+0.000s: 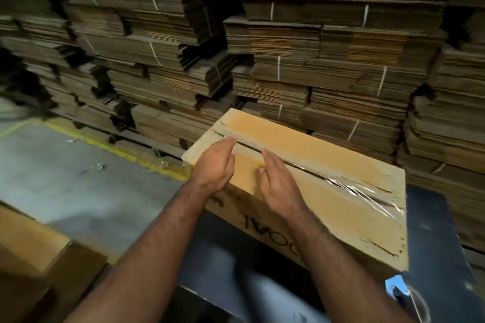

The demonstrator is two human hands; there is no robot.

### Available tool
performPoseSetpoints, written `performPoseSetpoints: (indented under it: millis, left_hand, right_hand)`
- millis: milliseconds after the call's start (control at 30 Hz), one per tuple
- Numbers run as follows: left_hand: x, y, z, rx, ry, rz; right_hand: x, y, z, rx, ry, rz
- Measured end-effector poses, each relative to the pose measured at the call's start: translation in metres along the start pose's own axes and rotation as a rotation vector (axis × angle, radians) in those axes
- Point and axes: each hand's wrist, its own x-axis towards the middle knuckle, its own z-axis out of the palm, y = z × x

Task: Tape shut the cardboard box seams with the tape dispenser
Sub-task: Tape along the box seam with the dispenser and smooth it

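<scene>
We saw brown cardboard box (328, 191) on dark bench's far-left corner, seam running left-right, clear tape (367, 191) at right end. Left hand (214, 165), right hand (279, 183) open, empty, over untaped left stretch. Blue dispenser (396, 287) nearer right hand.

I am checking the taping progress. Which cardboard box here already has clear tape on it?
The box under both hands; shiny tape covers its seam's right end. The lower-left box shows none.

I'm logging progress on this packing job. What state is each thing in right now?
cardboard box: flaps closed, lying on the dark table.
centre seam: open gap at the left part.
clear tape: stuck over the seam's right part.
left hand: open, empty, on the box top.
right hand: open, empty, on the box top.
</scene>
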Motion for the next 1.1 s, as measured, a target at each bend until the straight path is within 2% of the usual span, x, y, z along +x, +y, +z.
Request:
performPoseSetpoints:
  millis: [100, 300, 400, 500, 567, 633, 700, 767, 867, 933, 1000, 1100]
  left_hand:
    - [0.020, -0.035, -0.018, -0.013, -0.018, -0.044]
    - [0.076, -0.095, -0.019, -0.097, -0.262, -0.142]
    - [0.089, -0.107, -0.020, -0.310, -0.427, -0.282]
    - [0.097, -0.117, -0.016, -0.769, -0.564, -0.381]
    - [0.100, -0.119, -0.015, -0.942, -0.588, -0.465]
    - [0.105, -0.116, -0.017, -0.972, -0.595, -0.620]
    - [0.113, -0.123, -0.012, -0.878, -0.639, -0.646]
    - [0.121, -0.130, -0.008, -0.640, -0.620, -0.557]
    - [0.114, -0.116, -0.007, -0.150, -0.345, -0.282]
    - [0.092, -0.087, -0.013, -0.078, -0.221, -0.039]
    - [0.066, -0.058, -0.011, -0.115, -0.324, 0.203]
    - [0.032, -0.029, 0.008, 0.049, -0.445, 0.454]
  right_hand:
    - [0.033, -0.030, 0.031, -0.064, -0.035, -0.017]
    - [0.065, -0.063, 0.079, -0.094, 0.004, 0.053]
    - [0.062, -0.059, 0.083, -0.096, 0.023, 0.083]
    - [0.063, -0.056, 0.083, -0.084, 0.018, 0.086]
    - [0.064, -0.057, 0.082, -0.102, 0.017, 0.101]
    - [0.064, -0.060, 0.083, -0.125, 0.012, 0.108]
    - [0.066, -0.061, 0.081, -0.113, -0.001, 0.125]
    - [0.074, -0.059, 0.071, -0.102, 0.013, 0.135]
    - [0.098, -0.032, 0.037, -0.182, 0.108, 0.191]
    - [0.111, -0.004, 0.009, -0.285, 0.140, 0.295]
    - [0.118, 0.024, -0.016, -0.379, 0.130, 0.436]
    - [0.110, 0.060, -0.044, -0.449, 0.126, 0.599]
